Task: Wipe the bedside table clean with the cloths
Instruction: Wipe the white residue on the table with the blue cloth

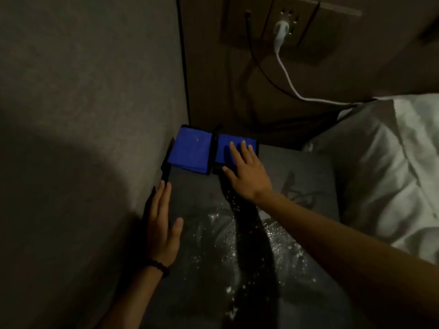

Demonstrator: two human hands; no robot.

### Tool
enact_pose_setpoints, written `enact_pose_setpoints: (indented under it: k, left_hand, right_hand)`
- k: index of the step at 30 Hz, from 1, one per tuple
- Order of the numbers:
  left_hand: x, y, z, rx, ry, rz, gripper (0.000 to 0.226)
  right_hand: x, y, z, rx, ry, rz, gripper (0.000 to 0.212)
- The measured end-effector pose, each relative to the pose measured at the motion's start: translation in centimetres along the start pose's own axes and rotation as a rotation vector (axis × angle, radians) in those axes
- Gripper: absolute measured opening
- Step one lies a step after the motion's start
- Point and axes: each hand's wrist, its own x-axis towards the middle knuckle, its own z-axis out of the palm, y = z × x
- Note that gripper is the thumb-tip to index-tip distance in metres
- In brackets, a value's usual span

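Note:
Two folded blue cloths lie side by side at the back of the dark bedside table point(297, 176). The left cloth point(191, 151) is untouched, close to the wall. My right hand point(247, 173) lies flat with its fingers spread over the near part of the right cloth point(228, 144); I cannot tell whether it presses down. My left hand point(162, 224) is open, fingers straight, hovering by the table's left edge next to the wall, holding nothing. White powder or crumbs point(228, 236) speckle the front middle of the tabletop.
A grey wall point(83, 115) bounds the table on the left. Behind it a wall socket point(283, 22) holds a white plug whose white cable point(292, 86) runs right toward white bedding point(392, 167). A black cable hangs beside it.

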Motion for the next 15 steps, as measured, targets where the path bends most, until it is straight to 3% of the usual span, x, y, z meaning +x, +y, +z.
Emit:
enact_pose_setpoints:
  k: [6, 10, 15]
  left_hand:
    - [0.2, -0.6, 0.6, 0.086, -0.007, -0.029, 0.071]
    - [0.1, -1.0, 0.8, 0.122, -0.046, -0.057, 0.099]
    - [0.1, -0.3, 0.7, 0.127, -0.059, -0.08, 0.093]
  right_hand:
    - [3.4, -1.1, 1.6, -0.198, 0.027, -0.026, 0.073]
    - [4.0, -0.4, 2.0, -0.272, 0.01, -0.025, 0.071]
    - [3.8, 0.0, 2.0, -0.282, 0.012, -0.054, 0.073]
